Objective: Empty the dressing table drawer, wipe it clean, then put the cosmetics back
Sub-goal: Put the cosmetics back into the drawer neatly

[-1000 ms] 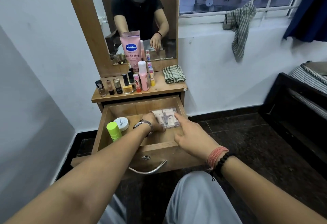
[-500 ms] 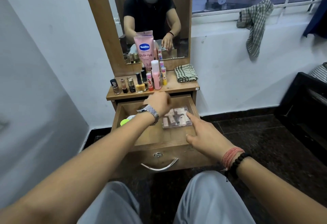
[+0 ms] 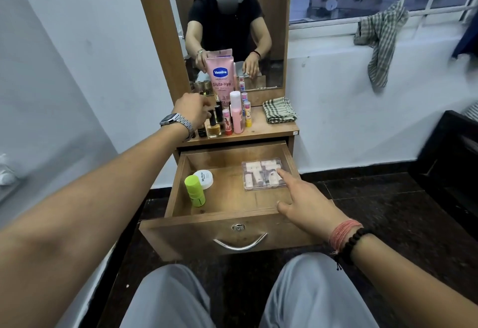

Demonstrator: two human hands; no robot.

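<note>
While the drawer [image 3: 227, 213] stands pulled out from the dressing table [image 3: 271, 131], the right hand [image 3: 307, 206] rests over its front right corner, the forefinger stretched straight so that its tip touches the near right part of the clear plastic case [image 3: 262, 175]; the other fingers lie relaxed and grasp nothing. That case lies flat on the drawer floor toward the back right, with pale pink tubes packed inside. At the drawer's left side a lime-green bottle [image 3: 195, 190] stands upright, and a white round jar [image 3: 204, 179] sits just behind it, touching or nearly so.

The left hand [image 3: 192, 110], with a metal watch on its wrist, is up at the tabletop, well apart from the case. Its fingers curl downward at the black caps of the small bottles [image 3: 216, 120] on the left of the cluster; whether they pinch one cannot be told. Behind these stands the pink Vaseline tube [image 3: 219, 76], with a pink pump bottle [image 3: 236, 113] just right of it. A folded checked cloth [image 3: 279, 110] lies on the table's right end.
</note>
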